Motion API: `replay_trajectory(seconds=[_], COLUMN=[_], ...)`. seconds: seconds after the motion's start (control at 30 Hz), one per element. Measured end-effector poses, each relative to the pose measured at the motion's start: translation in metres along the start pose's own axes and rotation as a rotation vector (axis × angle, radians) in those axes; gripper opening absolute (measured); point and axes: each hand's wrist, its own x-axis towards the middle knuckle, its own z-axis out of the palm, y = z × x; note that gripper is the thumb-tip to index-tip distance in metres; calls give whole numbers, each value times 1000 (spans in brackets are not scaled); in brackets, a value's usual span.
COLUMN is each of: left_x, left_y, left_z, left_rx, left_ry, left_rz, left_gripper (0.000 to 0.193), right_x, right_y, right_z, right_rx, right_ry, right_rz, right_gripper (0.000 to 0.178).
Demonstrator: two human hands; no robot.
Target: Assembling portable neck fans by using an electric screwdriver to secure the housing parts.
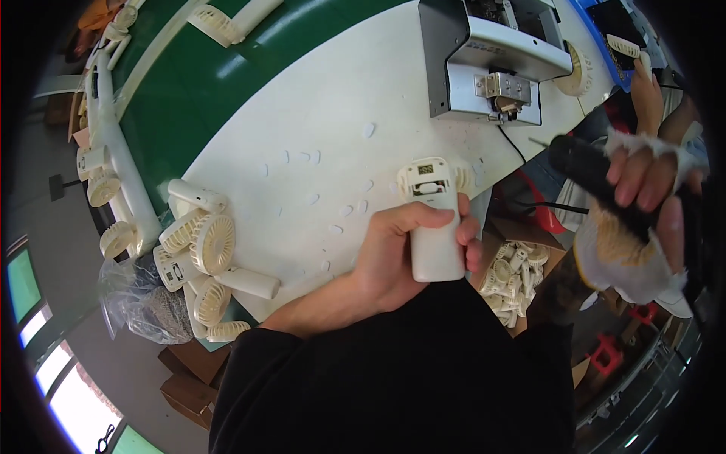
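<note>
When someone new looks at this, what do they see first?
Probably the cream handheld fan near the middle, gripped in the left hand, with an opening near its top. Off to the right, the right hand, fingertips poking out of a white glove, holds a black tool with a thin tip. More fans are heaped at the left of the white table.

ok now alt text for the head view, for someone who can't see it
A left hand holds a cream handheld fan at a white table, while the partly gloved right hand grips a black tool. More fans lie heaped at left.
</note>
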Motion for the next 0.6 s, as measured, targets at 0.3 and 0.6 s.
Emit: replay_trajectory(seconds=[0.3,0.6], left_x=[15,14], left_y=[-17,-9], left_z=[0,-5], left_rx=[311,305], left_ry=[35,15], left_rz=[6,-4], left_gripper=[19,20], right_x=[47,18], right_y=[73,25], right_z=[-30,-2], right_rx=[77,351], right_ry=[-112,-188], right_rz=[0,250], right_gripper=[17,16])
